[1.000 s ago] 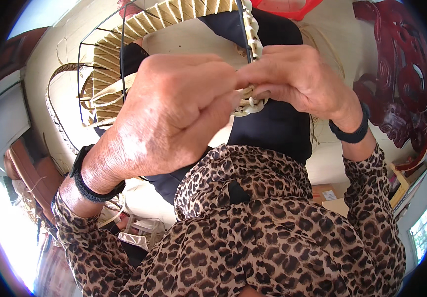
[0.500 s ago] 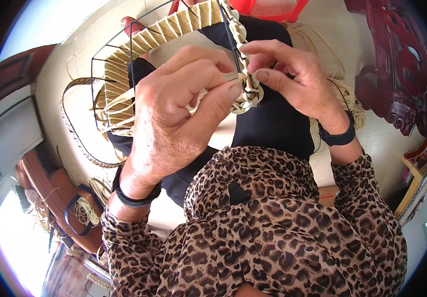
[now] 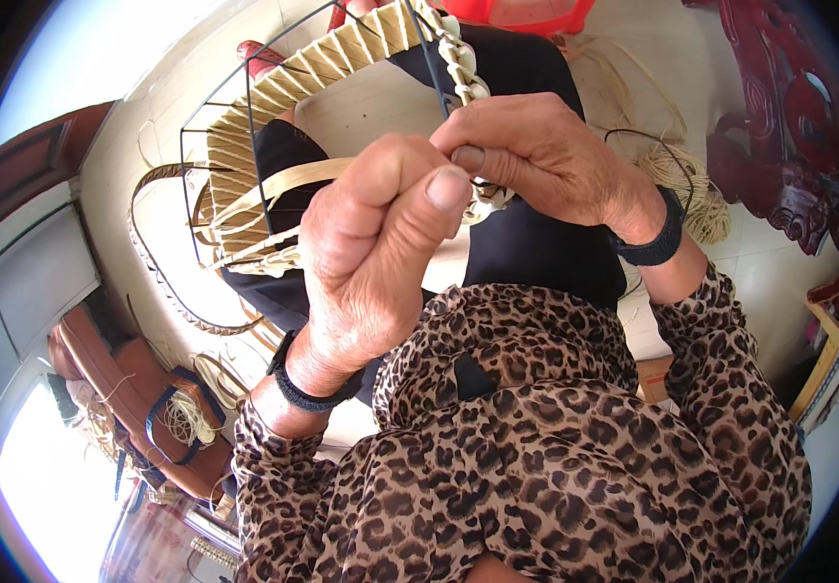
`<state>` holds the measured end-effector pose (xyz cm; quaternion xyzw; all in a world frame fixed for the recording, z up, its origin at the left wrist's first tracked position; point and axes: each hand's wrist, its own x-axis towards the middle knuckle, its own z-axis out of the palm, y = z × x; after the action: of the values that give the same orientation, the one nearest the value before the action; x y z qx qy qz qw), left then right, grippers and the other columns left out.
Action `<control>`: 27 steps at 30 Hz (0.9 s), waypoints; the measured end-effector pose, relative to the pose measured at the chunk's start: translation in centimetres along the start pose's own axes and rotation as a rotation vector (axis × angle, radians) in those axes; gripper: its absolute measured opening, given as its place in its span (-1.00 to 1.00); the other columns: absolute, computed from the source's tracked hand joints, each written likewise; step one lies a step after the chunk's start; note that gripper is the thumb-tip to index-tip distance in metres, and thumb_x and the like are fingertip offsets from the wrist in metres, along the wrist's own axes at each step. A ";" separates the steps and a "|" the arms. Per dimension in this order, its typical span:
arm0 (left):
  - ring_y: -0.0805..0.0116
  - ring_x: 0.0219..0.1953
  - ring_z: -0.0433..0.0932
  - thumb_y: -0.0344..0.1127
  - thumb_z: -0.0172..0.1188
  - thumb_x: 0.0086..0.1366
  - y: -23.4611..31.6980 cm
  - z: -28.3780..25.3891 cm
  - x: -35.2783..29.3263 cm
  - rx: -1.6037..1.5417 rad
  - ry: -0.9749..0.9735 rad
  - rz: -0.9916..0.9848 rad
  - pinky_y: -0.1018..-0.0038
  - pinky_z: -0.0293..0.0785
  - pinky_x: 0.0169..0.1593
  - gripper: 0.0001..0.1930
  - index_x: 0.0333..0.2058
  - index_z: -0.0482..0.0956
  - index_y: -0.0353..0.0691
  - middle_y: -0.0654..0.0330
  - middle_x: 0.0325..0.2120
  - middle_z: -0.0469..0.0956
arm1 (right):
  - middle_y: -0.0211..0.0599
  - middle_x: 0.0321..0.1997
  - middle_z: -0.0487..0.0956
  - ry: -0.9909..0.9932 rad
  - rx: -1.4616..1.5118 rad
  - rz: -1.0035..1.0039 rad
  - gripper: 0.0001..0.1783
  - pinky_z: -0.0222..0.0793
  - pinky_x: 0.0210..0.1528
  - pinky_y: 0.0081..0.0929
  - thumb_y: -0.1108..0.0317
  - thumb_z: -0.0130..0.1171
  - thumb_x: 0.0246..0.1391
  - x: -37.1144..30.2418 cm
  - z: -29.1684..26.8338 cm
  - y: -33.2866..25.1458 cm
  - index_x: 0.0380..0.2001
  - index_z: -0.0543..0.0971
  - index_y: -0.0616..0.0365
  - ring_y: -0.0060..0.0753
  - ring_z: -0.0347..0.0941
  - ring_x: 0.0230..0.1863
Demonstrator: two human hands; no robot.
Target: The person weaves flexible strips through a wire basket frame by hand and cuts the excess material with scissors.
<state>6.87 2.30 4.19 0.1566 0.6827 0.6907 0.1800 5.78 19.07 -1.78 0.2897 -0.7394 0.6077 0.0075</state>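
An openwork basket frame of thin black metal rods point(image 3: 252, 126) rests over my lap, its far side wrapped with pale plant-fibre strips point(image 3: 327, 60). Along its right edge runs a braided cream rim point(image 3: 460, 63), partly covered by my hands. A flat pale strip point(image 3: 293, 177) leads from the left side to my left hand point(image 3: 381, 228), which is closed on it with the thumb against the bent forefinger. My right hand point(image 3: 551, 160) pinches thumb and forefinger together over the rim, touching or almost touching the left fingertips. What lies in that pinch is hidden.
A bundle of pale cord point(image 3: 687, 189) lies on the floor at right, before carved dark-red wooden furniture point(image 3: 779, 126). A red plastic piece point(image 3: 526, 14) shows at the top. At left are a dark braided loop point(image 3: 152, 277) and a brown bench point(image 3: 113, 389) holding fibre coils.
Both hands have closed into tighter grips and come together at the rim; the left moved slightly right. The flat strip beside the left hand shows more. The view has shifted a little.
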 end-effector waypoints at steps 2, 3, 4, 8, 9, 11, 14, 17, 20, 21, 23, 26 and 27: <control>0.60 -0.62 0.23 -0.45 0.01 0.17 -0.3 0.0 -0.2 0.044 -0.012 0.051 0.67 0.21 -0.52 -0.85 -0.56 0.35 -0.34 0.30 -0.65 0.33 | -0.25 -0.53 0.45 -0.033 0.008 0.002 -0.76 0.29 -0.44 -0.52 0.22 -0.06 0.06 -0.2 0.0 0.1 -0.38 0.45 0.18 -0.32 0.40 -0.49; 0.55 -0.63 0.26 -0.46 0.02 0.16 -0.5 -0.2 -0.3 0.054 -0.032 0.048 0.65 0.23 -0.53 -0.87 -0.56 0.35 -0.34 0.26 -0.65 0.35 | -0.25 -0.53 0.45 -0.033 0.009 0.004 -0.76 0.29 -0.44 -0.52 0.22 -0.06 0.06 -0.2 0.0 0.2 -0.38 0.45 0.18 -0.32 0.40 -0.49; 0.55 -0.63 0.26 -0.46 0.02 0.16 -0.8 -0.3 -0.3 0.053 -0.033 0.046 0.65 0.23 -0.53 -0.87 -0.56 0.35 -0.34 0.26 -0.65 0.35 | -0.25 -0.53 0.45 -0.033 0.006 -0.011 -0.76 0.28 -0.44 -0.52 0.22 -0.06 0.06 -0.3 0.0 0.3 -0.39 0.45 0.18 -0.32 0.40 -0.50; 0.36 -0.67 0.36 -0.52 0.05 0.09 -1.6 0.0 -0.4 0.302 -0.149 0.327 0.55 0.27 -0.59 -0.90 -0.56 0.34 -0.30 0.20 -0.64 0.39 | -0.27 -0.53 0.43 -0.023 0.046 -0.053 -0.74 0.28 -0.44 -0.54 0.20 -0.06 0.07 -0.9 -0.1 1.1 -0.35 0.45 0.17 -0.38 0.38 -0.52; 0.36 -0.67 0.37 -0.53 0.07 0.07 -1.6 0.3 -0.5 0.349 -0.130 0.354 0.55 0.29 -0.58 -0.90 -0.57 0.34 -0.29 0.19 -0.64 0.40 | -0.27 -0.53 0.43 -0.017 0.039 -0.054 -0.74 0.28 -0.44 -0.54 0.20 -0.06 0.07 -1.0 -0.2 1.1 -0.35 0.45 0.17 -0.38 0.38 -0.52; 0.33 -0.63 0.39 -0.55 0.11 0.00 -1.5 0.9 -0.5 0.479 -0.102 0.444 0.54 0.32 -0.56 -0.89 -0.58 0.34 -0.31 0.14 -0.60 0.41 | -0.33 -0.53 0.43 0.037 0.058 0.064 -0.74 0.27 -0.47 -0.60 0.23 -0.02 0.04 -1.4 -0.3 0.9 -0.26 0.43 0.15 -0.51 0.35 -0.54; 0.33 -0.59 0.41 -0.55 0.16 -0.06 -1.9 1.0 -0.7 0.593 0.002 0.524 0.54 0.33 -0.55 -0.88 -0.59 0.37 -0.34 0.08 -0.52 0.42 | -0.40 -0.51 0.42 0.234 -0.081 0.151 -0.70 0.27 -0.49 -0.67 0.28 0.04 -0.01 -1.9 -0.4 0.1 -0.18 0.41 0.13 -0.65 0.31 -0.54; 0.34 -0.51 0.40 -0.55 0.21 -0.15 -1.8 1.2 -0.8 0.706 0.104 0.530 0.57 0.30 -0.54 -0.88 -0.60 0.42 -0.35 0.03 -0.39 0.40 | -0.38 -0.45 0.40 0.252 -0.164 0.108 -0.62 0.32 -0.47 -0.68 0.46 0.17 -0.18 -2.0 0.3 -1.3 -0.18 0.42 0.10 -0.60 0.35 -0.50; 0.27 -0.39 0.37 -0.52 0.24 -0.19 -1.4 1.3 -0.7 0.820 0.139 0.495 0.52 0.31 -0.44 -0.85 -0.58 0.45 -0.33 0.01 -0.31 0.37 | -0.34 -0.44 0.40 0.296 -0.242 0.079 -0.66 0.35 -0.45 -0.62 0.49 0.22 -0.26 -1.7 1.2 -2.1 -0.29 0.49 0.09 -0.48 0.40 -0.44; 0.23 -0.36 0.36 -0.50 0.24 -0.20 -1.3 1.3 -0.3 0.864 0.141 0.582 0.47 0.31 -0.39 -0.84 -0.57 0.46 -0.32 0.00 -0.30 0.36 | -0.34 -0.44 0.40 0.335 -0.244 0.016 -0.71 0.34 -0.45 -0.62 0.51 0.22 -0.27 -1.7 1.4 -1.7 -0.34 0.51 0.11 -0.49 0.40 -0.44; 0.12 -0.30 0.34 -0.44 0.26 -0.23 -1.6 0.9 0.5 0.900 0.153 0.697 0.34 0.30 -0.29 -0.79 -0.53 0.47 -0.29 -0.01 -0.28 0.35 | -0.36 -0.43 0.41 0.398 -0.282 -0.053 -0.81 0.34 -0.45 -0.64 0.54 0.21 -0.28 -1.6 1.5 -1.6 -0.46 0.54 0.16 -0.50 0.39 -0.44; 0.12 -0.32 0.36 -0.44 0.23 -0.19 -2.1 -0.1 0.4 0.815 0.141 0.521 0.36 0.27 -0.25 -0.66 -0.35 0.41 -0.33 -0.02 -0.29 0.36 | -0.36 -0.43 0.42 0.414 -0.234 -0.040 -0.81 0.34 -0.45 -0.66 0.56 0.20 -0.28 -2.1 1.5 -1.4 -0.45 0.54 0.18 -0.52 0.39 -0.44; 0.14 -0.34 0.36 -0.46 0.20 -0.15 -2.5 -0.3 0.4 0.837 0.143 0.485 0.39 0.25 -0.25 -0.64 -0.29 0.37 -0.35 -0.01 -0.32 0.38 | -0.37 -0.43 0.43 0.399 -0.177 -0.019 -0.86 0.33 -0.46 -0.69 0.51 0.16 -0.19 -2.4 1.6 -1.3 -0.44 0.53 0.20 -0.57 0.39 -0.43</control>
<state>6.46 2.25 1.66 0.3221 0.8564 0.3877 -0.1118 8.84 18.53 -1.89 0.1689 -0.7709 0.5856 0.1850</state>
